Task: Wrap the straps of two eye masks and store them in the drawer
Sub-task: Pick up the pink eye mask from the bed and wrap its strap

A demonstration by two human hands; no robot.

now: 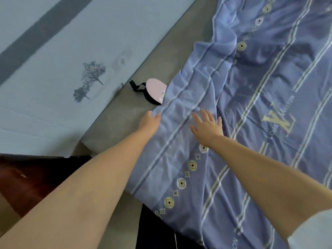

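A pink eye mask (156, 89) with a black underside and a black strap (136, 86) lies on the grey mattress (115, 123), half tucked under the edge of a blue patterned blanket (242, 123). My left hand (150, 120) pinches the blanket's edge just below the mask. Flat on the blanket a little to the right rests my right hand (206, 125), fingers spread and holding nothing. A second mask and the drawer are not in view.
A pale blue wall (62, 51) with a grey band and a tree print runs along the mattress's left side. Dark wooden furniture (27, 178) stands at the lower left. A black gap (154, 230) shows at the bed's near edge.
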